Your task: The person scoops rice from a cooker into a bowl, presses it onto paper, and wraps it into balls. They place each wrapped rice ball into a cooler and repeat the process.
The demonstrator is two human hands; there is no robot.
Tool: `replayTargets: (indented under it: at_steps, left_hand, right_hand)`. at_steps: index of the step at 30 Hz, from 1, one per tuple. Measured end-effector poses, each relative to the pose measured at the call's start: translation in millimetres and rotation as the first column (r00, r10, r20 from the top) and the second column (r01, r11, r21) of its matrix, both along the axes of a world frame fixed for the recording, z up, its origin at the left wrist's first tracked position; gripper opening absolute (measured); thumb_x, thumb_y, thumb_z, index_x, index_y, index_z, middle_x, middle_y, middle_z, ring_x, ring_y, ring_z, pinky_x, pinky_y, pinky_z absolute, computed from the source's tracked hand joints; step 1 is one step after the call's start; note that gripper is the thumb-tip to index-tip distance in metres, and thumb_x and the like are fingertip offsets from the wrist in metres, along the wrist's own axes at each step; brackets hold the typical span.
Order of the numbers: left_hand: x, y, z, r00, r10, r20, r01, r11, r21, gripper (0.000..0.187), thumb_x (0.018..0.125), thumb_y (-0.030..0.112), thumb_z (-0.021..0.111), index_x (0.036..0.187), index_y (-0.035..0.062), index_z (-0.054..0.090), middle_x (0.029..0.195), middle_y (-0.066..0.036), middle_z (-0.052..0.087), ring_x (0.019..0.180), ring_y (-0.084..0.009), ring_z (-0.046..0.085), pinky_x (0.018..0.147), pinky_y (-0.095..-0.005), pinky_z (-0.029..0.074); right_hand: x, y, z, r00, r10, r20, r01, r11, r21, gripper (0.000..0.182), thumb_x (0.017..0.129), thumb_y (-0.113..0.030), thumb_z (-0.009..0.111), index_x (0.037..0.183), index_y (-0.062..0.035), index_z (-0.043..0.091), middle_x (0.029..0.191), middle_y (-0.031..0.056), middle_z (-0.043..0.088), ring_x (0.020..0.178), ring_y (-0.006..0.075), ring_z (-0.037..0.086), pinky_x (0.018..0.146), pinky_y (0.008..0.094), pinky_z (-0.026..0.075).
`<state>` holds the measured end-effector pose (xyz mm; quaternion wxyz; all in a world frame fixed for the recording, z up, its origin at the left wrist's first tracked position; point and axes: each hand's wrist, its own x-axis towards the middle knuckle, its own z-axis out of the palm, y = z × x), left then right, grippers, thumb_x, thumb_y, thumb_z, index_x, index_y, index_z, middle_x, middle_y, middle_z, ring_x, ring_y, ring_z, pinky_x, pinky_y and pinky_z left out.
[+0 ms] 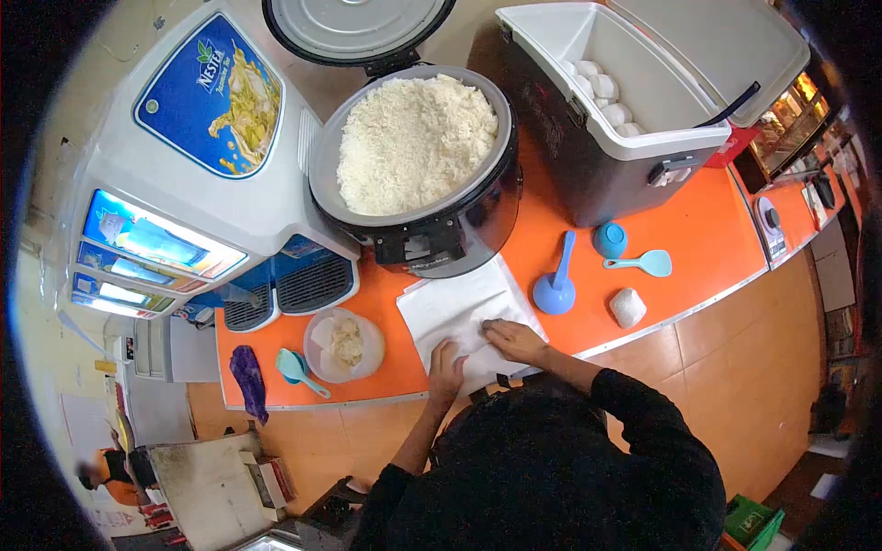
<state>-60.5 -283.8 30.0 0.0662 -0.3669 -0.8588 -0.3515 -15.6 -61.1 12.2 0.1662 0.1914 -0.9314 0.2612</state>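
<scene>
Both hands, the left hand (446,360) and right hand (514,340), press flat and released on the white paper sheet (459,308) at the table's (698,230) near edge, where a careless push could slide it off.

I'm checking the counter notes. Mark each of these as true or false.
1. Both hands rest on the white paper. True: left hand and right hand press on it.
2. The rice cooker is shut. False: its lid stands open, showing rice.
3. A purple cloth lies at the counter's edge. True.
4. The cooler box is closed. False: its lid is up, white packets show inside.
5. The right hand holds the blue scoop. False: the scoop sits alone on the counter.
</scene>
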Motion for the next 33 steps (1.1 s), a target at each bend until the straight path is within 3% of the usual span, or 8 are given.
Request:
replayTargets:
  at_steps: [7, 9, 13, 15, 22, 30, 32, 33]
  left_hand:
    - [-27.7, -16.9, -9.9, 0.999, 0.035, -0.007, -0.035, 0.999, -0.018, 0.017, 0.080, -0.005, 0.057, 0.095, 0.0022, 0.060, 0.096, -0.014, 0.062, 0.087, -0.0356, 0.059, 0.078, -0.0428, 0.048]
    - [-34.0, -12.9, -6.2, 0.988, 0.122, 0.096, -0.127, 0.991, 0.047, 0.019, 0.077, -0.005, 0.058, 0.093, 0.0037, 0.061, 0.095, -0.013, 0.063, 0.086, -0.0352, 0.058, 0.077, -0.0426, 0.047]
    - [-49.6, 9.0, 33.6, 0.866, 0.241, 0.438, -0.322, 0.939, 0.120, 0.020, 0.075, -0.004, 0.060, 0.092, 0.0048, 0.062, 0.095, -0.013, 0.063, 0.087, -0.0347, 0.059, 0.078, -0.0422, 0.047]
    - [-62.2, 12.7, 43.1, 0.985, 0.170, 0.014, -0.165, 0.970, -0.177, 0.020, 0.073, 0.006, 0.067, 0.092, 0.0035, 0.064, 0.094, -0.015, 0.062, 0.090, -0.0350, 0.060, 0.078, -0.0426, 0.050]
    - [-38.6, 26.8, 23.5, 0.963, 0.251, 0.100, -0.134, 0.766, -0.629, 0.020, 0.076, 0.006, 0.063, 0.095, -0.0002, 0.060, 0.090, -0.013, 0.058, 0.095, -0.0311, 0.062, 0.087, -0.0401, 0.051]
    - [23.5, 31.1, 13.6, 0.945, 0.326, 0.011, -0.320, 0.935, -0.155, 0.061, 0.090, 0.015, 0.060, 0.140, -0.0071, 0.034, 0.122, -0.020, 0.050, 0.112, -0.0338, 0.050, 0.102, -0.0375, 0.036]
    - [17.2, 34.8, -2.1, 0.918, 0.372, 0.136, -0.341, 0.917, -0.208, 0.071, 0.090, 0.021, 0.061, 0.145, -0.0061, 0.025, 0.131, -0.019, 0.046, 0.116, -0.0298, 0.048, 0.107, -0.0359, 0.030]
    - [4.4, 38.9, 4.1, 0.713, 0.211, 0.669, -0.404, 0.903, 0.146, 0.071, 0.091, 0.023, 0.062, 0.145, -0.0052, 0.025, 0.134, -0.018, 0.043, 0.122, -0.0273, 0.044, 0.109, -0.0354, 0.028]
  right_hand:
    - [-14.5, 4.5, 8.1, 0.998, -0.060, 0.033, 0.060, 0.998, 0.000, 0.039, 0.078, -0.007, 0.062, 0.116, -0.0034, 0.052, 0.103, 0.0145, 0.065, 0.096, 0.0311, 0.062, 0.085, 0.0400, 0.051]
    - [-23.4, 0.5, 15.9, 0.918, -0.235, 0.319, 0.233, 0.971, 0.045, 0.049, 0.075, -0.008, 0.066, 0.121, -0.0050, 0.050, 0.102, 0.0172, 0.064, 0.094, 0.0337, 0.062, 0.085, 0.0420, 0.050]
    - [-48.8, -12.2, 37.0, 0.895, -0.345, 0.284, 0.316, 0.938, 0.144, 0.057, 0.070, -0.013, 0.071, 0.122, -0.0063, 0.050, 0.097, 0.0154, 0.064, 0.096, 0.0336, 0.060, 0.087, 0.0410, 0.048]
    - [-61.8, -14.8, 42.8, 0.934, -0.341, 0.105, 0.301, 0.911, 0.282, 0.046, 0.068, -0.018, 0.073, 0.110, -0.0051, 0.058, 0.096, 0.0108, 0.064, 0.104, 0.0300, 0.059, 0.088, 0.0377, 0.047]
    - [-55.0, -19.6, 37.6, 0.860, -0.289, 0.421, 0.178, 0.942, 0.284, 0.019, 0.069, -0.014, 0.067, 0.086, -0.0053, 0.065, 0.094, 0.0101, 0.064, 0.097, 0.0244, 0.064, 0.071, 0.0360, 0.056]
    - [-3.2, -28.1, 22.8, 0.964, -0.238, 0.119, 0.247, 0.967, -0.062, 0.028, 0.072, -0.005, 0.063, 0.098, 0.0053, 0.064, 0.112, 0.0147, 0.056, 0.099, 0.0308, 0.056, 0.085, 0.0396, 0.051]
    - [1.0, -32.7, 34.3, 0.951, -0.261, 0.168, 0.298, 0.919, -0.258, 0.049, 0.067, -0.004, 0.064, 0.114, 0.0097, 0.061, 0.115, 0.0194, 0.054, 0.102, 0.0336, 0.052, 0.090, 0.0395, 0.049]
    - [2.4, -33.3, 35.3, 0.951, -0.261, 0.164, 0.300, 0.905, -0.301, 0.055, 0.066, -0.004, 0.067, 0.118, 0.0100, 0.059, 0.124, 0.0218, 0.052, 0.109, 0.0358, 0.052, 0.093, 0.0405, 0.048]
